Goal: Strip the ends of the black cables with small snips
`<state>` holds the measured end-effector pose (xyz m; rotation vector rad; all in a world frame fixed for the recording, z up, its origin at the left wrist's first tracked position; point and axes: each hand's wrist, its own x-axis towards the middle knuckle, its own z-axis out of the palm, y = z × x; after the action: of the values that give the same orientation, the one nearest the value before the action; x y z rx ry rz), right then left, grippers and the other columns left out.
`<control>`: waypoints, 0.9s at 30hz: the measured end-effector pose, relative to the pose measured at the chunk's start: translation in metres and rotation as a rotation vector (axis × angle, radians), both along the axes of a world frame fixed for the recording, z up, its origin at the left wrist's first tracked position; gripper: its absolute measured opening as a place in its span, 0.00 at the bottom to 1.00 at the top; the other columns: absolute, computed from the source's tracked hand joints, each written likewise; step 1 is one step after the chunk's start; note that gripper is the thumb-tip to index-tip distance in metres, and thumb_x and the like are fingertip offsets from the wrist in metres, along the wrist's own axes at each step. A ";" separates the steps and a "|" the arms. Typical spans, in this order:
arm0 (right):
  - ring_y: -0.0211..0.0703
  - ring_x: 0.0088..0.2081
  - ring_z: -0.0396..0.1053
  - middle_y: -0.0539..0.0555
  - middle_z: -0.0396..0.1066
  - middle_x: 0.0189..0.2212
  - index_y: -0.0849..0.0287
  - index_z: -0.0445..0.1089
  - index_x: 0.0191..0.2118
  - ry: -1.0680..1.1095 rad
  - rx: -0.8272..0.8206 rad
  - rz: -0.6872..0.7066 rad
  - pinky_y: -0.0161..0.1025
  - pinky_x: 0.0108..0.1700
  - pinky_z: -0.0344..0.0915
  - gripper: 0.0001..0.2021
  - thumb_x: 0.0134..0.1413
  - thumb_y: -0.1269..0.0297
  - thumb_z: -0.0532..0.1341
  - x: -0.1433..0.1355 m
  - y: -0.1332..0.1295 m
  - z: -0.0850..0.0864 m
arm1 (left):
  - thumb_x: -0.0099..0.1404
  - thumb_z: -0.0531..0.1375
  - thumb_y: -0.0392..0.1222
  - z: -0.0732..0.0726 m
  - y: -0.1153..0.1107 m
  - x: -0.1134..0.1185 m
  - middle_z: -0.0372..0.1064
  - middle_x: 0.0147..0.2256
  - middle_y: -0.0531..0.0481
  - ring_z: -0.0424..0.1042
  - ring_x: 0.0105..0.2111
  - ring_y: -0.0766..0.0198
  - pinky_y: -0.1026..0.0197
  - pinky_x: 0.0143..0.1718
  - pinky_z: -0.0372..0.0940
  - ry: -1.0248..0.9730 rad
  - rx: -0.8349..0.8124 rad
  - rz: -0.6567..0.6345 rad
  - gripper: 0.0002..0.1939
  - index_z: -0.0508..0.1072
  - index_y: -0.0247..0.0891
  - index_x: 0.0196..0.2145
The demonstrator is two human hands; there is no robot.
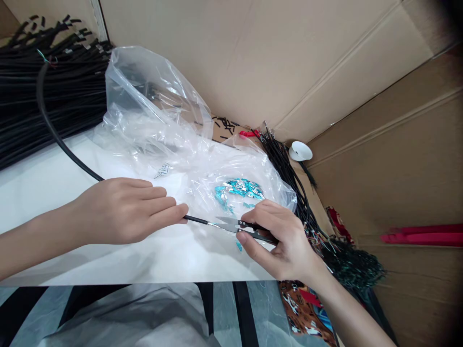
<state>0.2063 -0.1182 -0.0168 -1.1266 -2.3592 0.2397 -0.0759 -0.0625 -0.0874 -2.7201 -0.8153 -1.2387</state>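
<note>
left hand (123, 209): closing flat over the black cable (61, 140), pinching its end at the fingertips and pressing it down on the white table (43, 188), near the front edge.
right hand (280, 238): gripping the thread snips (240, 225), thumb on the lower handle, fingers over the top; blades are meeting the bared silver tip of the cable just beyond the left fingertips.
step: trimming or stripping the cable end, judging by the blades set at the tip; cut looks in progress, not finished.
next move: calling for a steady squeeze of the snips while the left hand keeps the cable from sliding; tip is thin, so aim matters.
cable run: looping back from the left hand toward the far left corner of the table.
plastic bag (159, 120): clear, lying open across the table middle; holding blue and silver foil scraps (240, 189), just behind the snips.
cable bundle (47, 82): black, piling at the far left corner.
finished leads (289, 178): thin black, lying along the right edge.
white cap (300, 151): sitting past the right edge on cardboard; contents cannot tell.
</note>
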 end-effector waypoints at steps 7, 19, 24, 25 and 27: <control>0.36 0.22 0.54 0.45 0.56 0.19 0.62 0.68 0.32 0.050 0.071 0.011 0.38 0.29 0.54 0.05 0.58 0.67 0.62 -0.003 -0.001 -0.006 | 0.75 0.54 0.43 0.015 0.013 -0.005 0.72 0.29 0.54 0.71 0.30 0.63 0.62 0.33 0.64 0.159 0.152 -0.093 0.08 0.73 0.44 0.45; 0.37 0.22 0.52 0.44 0.54 0.18 0.60 0.67 0.32 0.064 0.123 0.043 0.39 0.28 0.54 0.04 0.57 0.68 0.61 -0.006 0.002 -0.010 | 0.77 0.50 0.32 0.032 0.018 -0.007 0.73 0.26 0.57 0.70 0.23 0.65 0.58 0.26 0.57 0.313 0.350 -0.183 0.09 0.70 0.37 0.42; 0.38 0.22 0.54 0.46 0.58 0.18 0.60 0.68 0.34 0.041 0.178 0.051 0.40 0.28 0.56 0.03 0.57 0.67 0.61 -0.007 0.002 -0.012 | 0.77 0.50 0.32 0.032 0.019 -0.007 0.73 0.25 0.57 0.70 0.23 0.65 0.58 0.25 0.57 0.314 0.346 -0.188 0.10 0.70 0.37 0.41; 0.39 0.22 0.54 0.47 0.59 0.18 0.60 0.68 0.34 0.031 0.188 0.050 0.41 0.28 0.56 0.03 0.57 0.67 0.61 -0.007 0.002 -0.012 | 0.77 0.49 0.33 0.031 0.019 -0.008 0.73 0.25 0.57 0.70 0.23 0.65 0.58 0.25 0.57 0.316 0.348 -0.183 0.11 0.71 0.38 0.41; 0.39 0.23 0.55 0.48 0.60 0.19 0.61 0.69 0.33 0.014 0.203 0.045 0.41 0.28 0.57 0.03 0.57 0.67 0.61 -0.007 0.000 -0.011 | 0.77 0.49 0.34 0.031 0.019 -0.009 0.72 0.25 0.57 0.69 0.23 0.65 0.58 0.26 0.58 0.317 0.350 -0.171 0.11 0.71 0.39 0.40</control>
<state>0.1992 -0.1182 -0.0280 -0.9731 -2.3375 0.0217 -0.0845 -0.0440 -0.0568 -2.6314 -0.3046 -0.8385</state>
